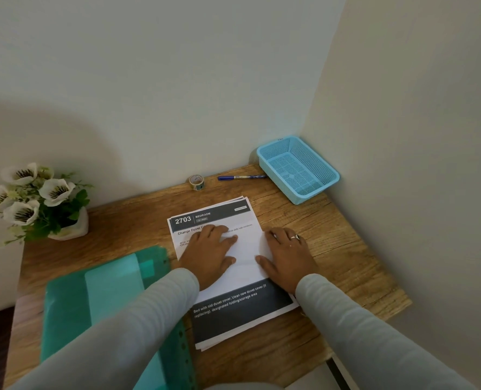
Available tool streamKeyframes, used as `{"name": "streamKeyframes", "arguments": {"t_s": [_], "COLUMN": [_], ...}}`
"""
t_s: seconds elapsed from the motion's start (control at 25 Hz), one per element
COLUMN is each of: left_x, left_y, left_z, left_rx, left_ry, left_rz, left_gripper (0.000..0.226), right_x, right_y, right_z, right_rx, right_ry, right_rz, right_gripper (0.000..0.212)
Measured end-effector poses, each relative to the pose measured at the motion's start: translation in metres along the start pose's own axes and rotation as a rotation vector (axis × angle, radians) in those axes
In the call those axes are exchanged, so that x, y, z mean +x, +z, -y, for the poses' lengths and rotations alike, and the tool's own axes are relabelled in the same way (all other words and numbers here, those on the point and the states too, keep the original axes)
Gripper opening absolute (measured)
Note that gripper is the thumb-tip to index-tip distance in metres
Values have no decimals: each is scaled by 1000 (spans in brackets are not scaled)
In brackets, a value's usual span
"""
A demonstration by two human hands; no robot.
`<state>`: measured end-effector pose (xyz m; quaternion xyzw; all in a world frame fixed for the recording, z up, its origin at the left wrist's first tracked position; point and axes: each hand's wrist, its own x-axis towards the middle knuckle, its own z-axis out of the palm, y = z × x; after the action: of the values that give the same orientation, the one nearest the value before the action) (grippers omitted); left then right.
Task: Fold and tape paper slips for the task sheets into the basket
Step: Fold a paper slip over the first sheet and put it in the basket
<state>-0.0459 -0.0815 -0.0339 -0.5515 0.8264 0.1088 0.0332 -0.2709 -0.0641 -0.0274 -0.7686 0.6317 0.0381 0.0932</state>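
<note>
A person in pale grey sleeves leans over a wooden surface point(332, 249) set into the corner of two plain walls. Both hands lie flat, fingers spread, gripping nothing. The left hand point(209, 253) presses palm-down on a white folded paper slip point(247, 249) that lies on top of a stack of printed task sheets point(233, 313). The right hand point(285, 256), with a ring on one finger, rests on the right edge of the same slip, its fingertips on the paper and its heel over the bare wood just beside the stack. The slip covers the middle of the top sheet; a crease runs across it between the two thumbs.

The top sheet shows a dark header reading "2703 BEDROOM" at its far end and a dark band with white text at its near end. The edges of the sheets below peek out at the far and near corners.

To the left of the stack, partly under the left sleeve, lies a translucent green plastic folder point(98, 299) with punched holes along its edge. At the far right corner sits a light blue mesh basket point(316, 192), touching both walls as far as can be told. A blue pen point(240, 177) lies just left of it, along the far wall, and a small roll of tape point(196, 182) stands further left. A white pot of white artificial flowers point(36, 198) stands at the far left edge.
</note>
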Motion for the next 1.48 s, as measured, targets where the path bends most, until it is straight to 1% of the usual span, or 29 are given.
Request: {"name": "streamKeyframes", "arguments": {"t_s": [0.2, 0.32, 0.48, 0.56, 0.68, 0.84, 0.92, 1.08, 1.24, 1.36, 1.48], "left_x": [-23, -29, -28, -29, -28, -25, -20, -8, 5, 14, 18], "left_y": [-3, -6, -9, -9, -11, -15, -17, -28, -33, -35, -37], "left_z": [46, 50, 45, 47, 47, 49, 50, 35, 23, 23, 25], "left_rx": [-20, -13, -5, -20, -34, -42, -42, -30, -79, -108, -117], "left_ry": [-149, -169, -186, -194, -204, -210, -215, -200, -143, -152, -172], "left_rz": [11, 27, 23, 27, 35, 55, 71, 119, 169, 220, 260], "left_gripper": [68, 69, 70, 70, 70, 72, 75, 81, 79, 79, 73], "right_x": [0, 5, 13, 13, 11, 4, 2, 3, 4, 4, 4], "right_y": [1, 0, 6, 7, 2, -8, -12, -12, -10, -9, -9], "right_z": [1, 21, 65, 75, 59, 8, -5, -5, -4, -4, -4], "right_rx": [-9, -106, -52, -15, 53, 129, 155, 159, 169, 188, 185], "right_ry": [11, 43, -113, -134, -107, 13, 41, 70, 74, 79, 81], "right_rz": [2, 10, 42, 39, 33, 34, 56, 56, 54, 49, 55], "right_gripper": [68, 68, 66, 69, 71, 79, 79, 77, 78, 78, 80]}}
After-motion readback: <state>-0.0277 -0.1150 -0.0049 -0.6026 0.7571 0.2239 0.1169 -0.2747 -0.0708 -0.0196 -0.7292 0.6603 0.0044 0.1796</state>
